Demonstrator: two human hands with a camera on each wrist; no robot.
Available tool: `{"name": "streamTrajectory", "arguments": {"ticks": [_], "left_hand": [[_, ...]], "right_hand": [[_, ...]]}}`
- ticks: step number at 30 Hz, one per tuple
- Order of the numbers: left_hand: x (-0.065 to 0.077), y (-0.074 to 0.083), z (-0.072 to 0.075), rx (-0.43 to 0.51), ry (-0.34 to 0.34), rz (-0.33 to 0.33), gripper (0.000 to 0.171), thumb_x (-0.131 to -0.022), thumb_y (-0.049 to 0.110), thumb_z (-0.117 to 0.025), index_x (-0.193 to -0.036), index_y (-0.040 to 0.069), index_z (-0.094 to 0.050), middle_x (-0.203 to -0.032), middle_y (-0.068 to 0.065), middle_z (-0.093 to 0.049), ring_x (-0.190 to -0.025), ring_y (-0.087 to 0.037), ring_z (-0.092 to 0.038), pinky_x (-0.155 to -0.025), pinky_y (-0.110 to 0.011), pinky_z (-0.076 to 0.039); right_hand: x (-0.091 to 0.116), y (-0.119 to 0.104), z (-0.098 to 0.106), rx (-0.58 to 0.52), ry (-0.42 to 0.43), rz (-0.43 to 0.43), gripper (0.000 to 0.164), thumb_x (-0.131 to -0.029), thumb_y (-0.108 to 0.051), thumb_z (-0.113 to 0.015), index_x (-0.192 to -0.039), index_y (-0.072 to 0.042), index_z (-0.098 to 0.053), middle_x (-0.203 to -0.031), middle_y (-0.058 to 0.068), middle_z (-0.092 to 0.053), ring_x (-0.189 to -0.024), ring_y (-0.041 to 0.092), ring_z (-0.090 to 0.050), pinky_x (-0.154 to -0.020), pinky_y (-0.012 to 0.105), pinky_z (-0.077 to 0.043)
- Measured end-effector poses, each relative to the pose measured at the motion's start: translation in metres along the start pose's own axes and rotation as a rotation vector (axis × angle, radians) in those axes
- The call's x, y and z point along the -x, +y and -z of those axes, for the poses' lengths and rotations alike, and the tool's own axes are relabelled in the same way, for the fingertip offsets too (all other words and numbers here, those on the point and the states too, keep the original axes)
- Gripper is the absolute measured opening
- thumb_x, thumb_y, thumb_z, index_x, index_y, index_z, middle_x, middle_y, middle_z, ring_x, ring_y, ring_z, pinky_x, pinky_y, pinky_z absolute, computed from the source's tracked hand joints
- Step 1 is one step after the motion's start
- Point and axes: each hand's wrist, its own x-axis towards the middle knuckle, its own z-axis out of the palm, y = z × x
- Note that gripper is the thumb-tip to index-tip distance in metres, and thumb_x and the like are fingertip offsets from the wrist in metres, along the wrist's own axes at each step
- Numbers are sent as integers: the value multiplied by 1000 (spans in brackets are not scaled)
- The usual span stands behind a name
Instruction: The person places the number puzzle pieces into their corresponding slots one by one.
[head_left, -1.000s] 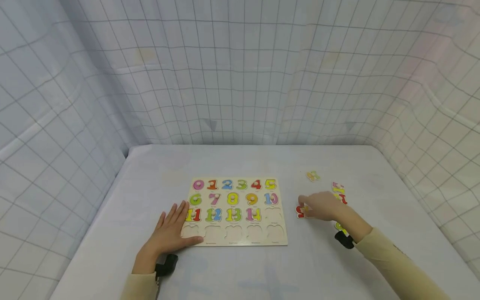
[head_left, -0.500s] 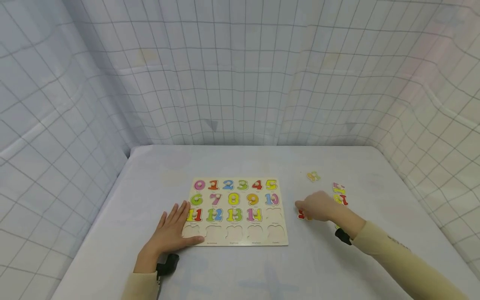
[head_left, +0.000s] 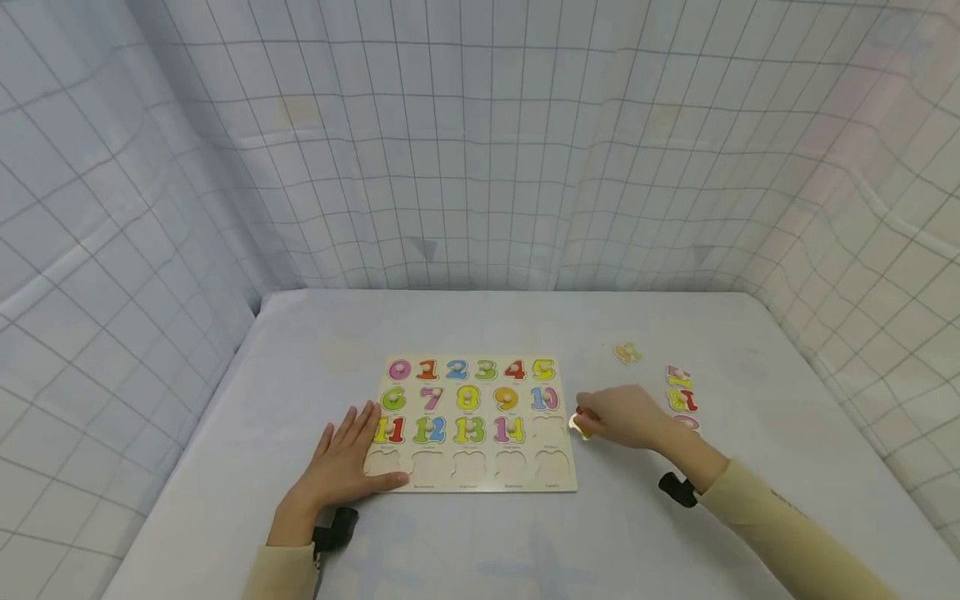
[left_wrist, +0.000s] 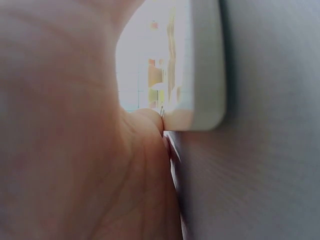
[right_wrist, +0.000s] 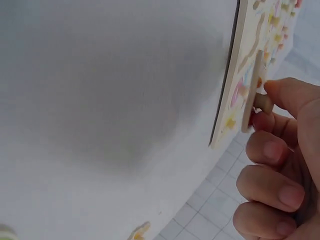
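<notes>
My left hand (head_left: 341, 457) lies with fingers spread at the left edge of a wooden number puzzle board (head_left: 446, 487), its thumb over the lower left corner. In the left wrist view the palm (left_wrist: 75, 140) fills one side, beside the pale board edge (left_wrist: 209, 75). Just off the board's right edge, my right hand (head_left: 628, 415) pinches a red and orange puzzle piece (head_left: 581, 427) by its knob. The right wrist view shows this piece (right_wrist: 253, 95) tilted on edge, with thumb and index finger on the wooden knob (right_wrist: 263, 102). Pieces 0 to 14 sit in their recesses; several recesses are bare.
Loose number pieces lie right of the board: a pale orange and green one (head_left: 627, 353) at the back, a pink and yellow one (head_left: 678, 376) and a red and yellow one (head_left: 682, 400) farther right. Another pink piece (head_left: 687, 422) is partly behind the right arm. Grid-patterned curtains (head_left: 487, 167) surround the table.
My right hand has picked up the red and orange piece from the table and moved left with it, up to the board's right edge. The left hand stays in place.
</notes>
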Motion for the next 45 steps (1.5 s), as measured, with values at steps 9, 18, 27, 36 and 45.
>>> {"name": "streamTrajectory", "arguments": {"ticks": [9,18,27,36,45], "left_hand": [[-3,-9,-9,2,4,-7,116,-71,73,-62,-151,3,-17,-156,-15,-13,-142,-35,-3,-109,-57,4],[-1,3,-1,-6,-20,14,114,-72,70,-64,-150,0,-19,-156,-17,-15,-141,-37,-5,-109,-58,1],[0,1,-2,-10,-17,17,114,-72,69,-65,-150,0,-19,-155,-18,-15,-141,-38,-6,-108,-59,1],[-1,-4,-6,5,-6,13,115,-71,71,-64,-150,1,-19,-155,-17,-15,-141,-37,-5,-108,-58,3],[-1,-5,-6,-4,-4,4,115,-71,71,-63,-151,1,-17,-156,-16,-14,-142,-36,-4,-109,-57,3]], "right_hand": [[-18,-31,-19,-20,69,-121,30,-92,-35,-62,-69,-19,-49,-53,-10,-38,-48,4,-36,-45,21,-23],[-24,-46,-29,-62,53,-212,29,-92,-36,-61,-73,-16,-55,-51,-8,-37,-48,8,-37,-46,24,-22],[-25,-46,-33,-81,14,-222,34,-92,-38,-61,-68,-19,-46,-51,-8,-38,-47,7,-37,-46,23,-23],[-25,-43,-35,-96,3,-193,32,-92,-37,-62,-70,-18,-47,-51,-9,-37,-47,6,-36,-45,21,-23],[-26,-35,-30,-182,-63,-221,33,-93,-42,-58,-70,-20,-48,-53,-9,-41,-49,7,-39,-48,23,-25]]}}
